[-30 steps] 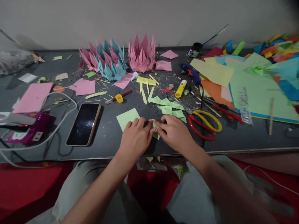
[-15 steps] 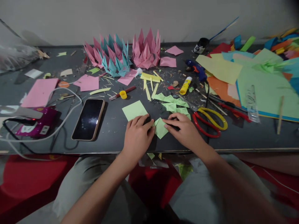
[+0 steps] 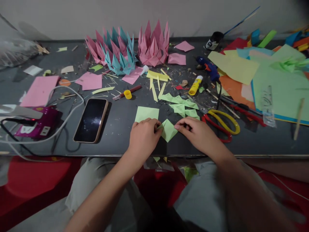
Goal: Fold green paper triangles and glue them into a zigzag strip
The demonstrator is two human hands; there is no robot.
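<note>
A small folded piece of green paper (image 3: 168, 131), diamond-shaped with a crease down its middle, is held between my two hands near the table's front edge. My left hand (image 3: 145, 134) pinches its left corner between thumb and curled fingers. At the right corner, my right hand (image 3: 195, 130) grips it with thumb and forefinger. Behind my left hand lies a flat green paper square (image 3: 147, 113), its near edge covered by my fingers. Several folded green pieces (image 3: 179, 109) rest just beyond the held one.
Red-and-yellow-handled scissors (image 3: 223, 124) lie right of my right hand. A phone (image 3: 91, 120) and a purple power adapter (image 3: 40, 122) with cables are at left. Farther back stand pink and blue folded-paper crowns (image 3: 154, 48), a glue stick (image 3: 195, 85), a glue gun (image 3: 209, 69) and stacked coloured sheets (image 3: 270, 74).
Both hands now pinch the folded green paper by its opposite corners, with the left fingers more curled. The flat green square has turned and sits straighter. The camera view has shifted slightly.
</note>
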